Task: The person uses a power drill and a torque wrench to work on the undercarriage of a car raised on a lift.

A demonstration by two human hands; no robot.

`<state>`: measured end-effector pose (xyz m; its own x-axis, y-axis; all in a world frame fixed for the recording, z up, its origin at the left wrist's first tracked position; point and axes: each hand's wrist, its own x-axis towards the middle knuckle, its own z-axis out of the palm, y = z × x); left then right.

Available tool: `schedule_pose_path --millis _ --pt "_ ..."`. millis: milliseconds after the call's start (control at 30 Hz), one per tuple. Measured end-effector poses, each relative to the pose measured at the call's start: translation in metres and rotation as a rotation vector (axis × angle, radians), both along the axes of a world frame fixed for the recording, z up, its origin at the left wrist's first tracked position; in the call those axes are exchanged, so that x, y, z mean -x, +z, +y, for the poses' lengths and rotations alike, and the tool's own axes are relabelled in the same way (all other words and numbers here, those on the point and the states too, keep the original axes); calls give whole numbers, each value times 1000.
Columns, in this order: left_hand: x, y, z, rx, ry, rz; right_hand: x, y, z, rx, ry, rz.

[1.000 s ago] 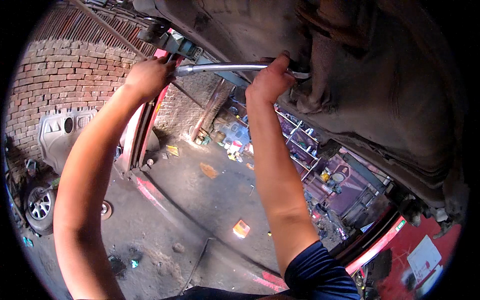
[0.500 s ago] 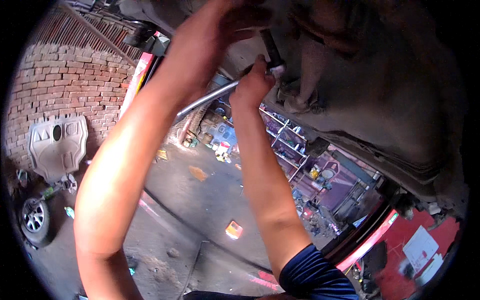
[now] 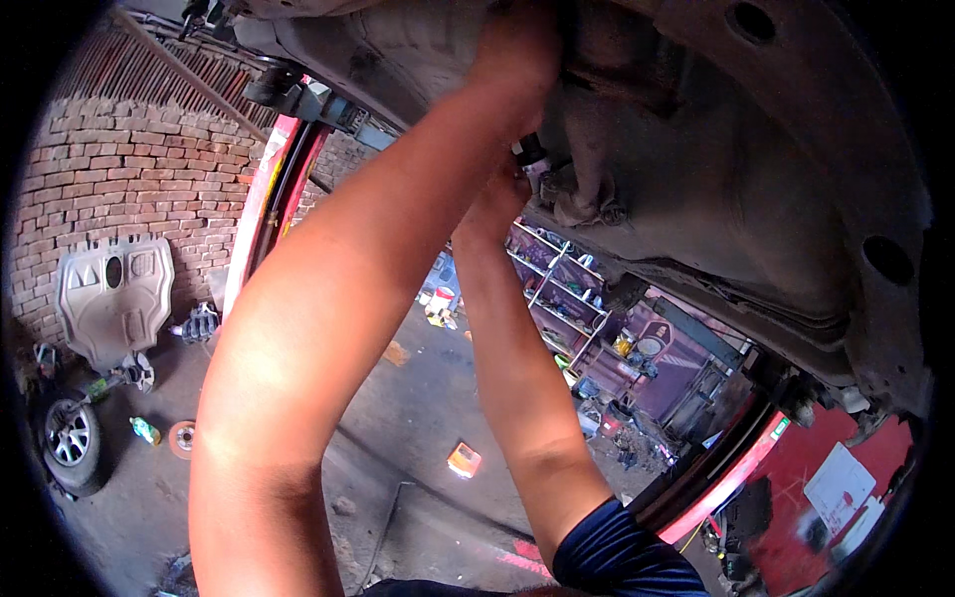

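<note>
The dark underside of a raised vehicle fills the upper right. My left hand reaches up against it, its fingers lost in shadow, so whether they hold anything is hidden. Just below, my right hand is closed around the head end of a socket wrench. The wrench's dark socket or extension sticks up past the fingers. My left forearm covers the wrench's long handle. Right of the hands, a rusty, dirt-coated part hangs from the underside.
Red lift posts stand at left and lower right. By the brick wall are a grey undertray panel and a wheel. A cluttered shelf stands beyond my right arm. A small orange box lies on the floor.
My left arm has swung right and its hand has gone deeper under the vehicle. My right hand has dropped slightly with the wrench, whose chrome handle has passed behind my left forearm.
</note>
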<state>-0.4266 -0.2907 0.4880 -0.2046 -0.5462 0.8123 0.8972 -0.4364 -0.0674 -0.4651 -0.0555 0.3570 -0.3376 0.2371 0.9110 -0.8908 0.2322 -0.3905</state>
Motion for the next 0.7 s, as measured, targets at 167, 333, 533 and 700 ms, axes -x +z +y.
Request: schedule_pose_path --millis 167,333,533,700 --pt "-1 -81 -22 100 -244 -143 -1 -7 -45 -105 -579 98" --pt "44 -207 -75 190 85 -208 -41 4 -148 388 -246 51" --pt "68 -286 -127 816 471 -87 -57 12 -159 473 -103 63" --pt "92 -312 -131 1063 552 -146 -51 10 -164 429 -81 127"
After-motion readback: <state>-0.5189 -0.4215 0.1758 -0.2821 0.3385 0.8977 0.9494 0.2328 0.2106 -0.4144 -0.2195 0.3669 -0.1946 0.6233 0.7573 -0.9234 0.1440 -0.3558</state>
